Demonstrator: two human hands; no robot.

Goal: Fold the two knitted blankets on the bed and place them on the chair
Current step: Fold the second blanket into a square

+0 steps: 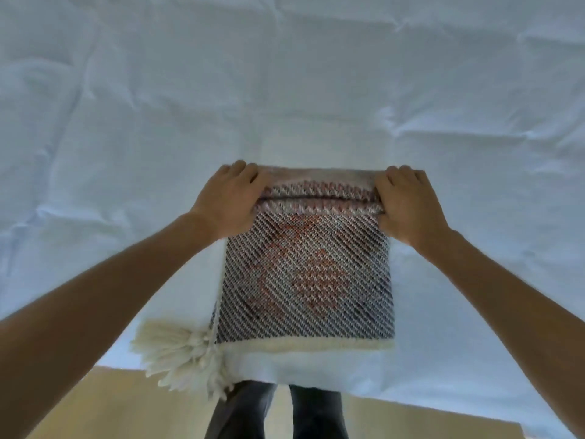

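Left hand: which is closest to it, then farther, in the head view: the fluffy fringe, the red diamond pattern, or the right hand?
From the left hand:
1. Red diamond pattern, blanket's middle, just below it.
2. Right hand, across on the fold's other end.
3. Cream fringe, near bed edge.

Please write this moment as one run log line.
left hand: grips far fold | right hand: grips far fold | patterned knitted blanket: on white bed sheet

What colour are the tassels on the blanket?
Cream-white tassels, clearest in the head view.
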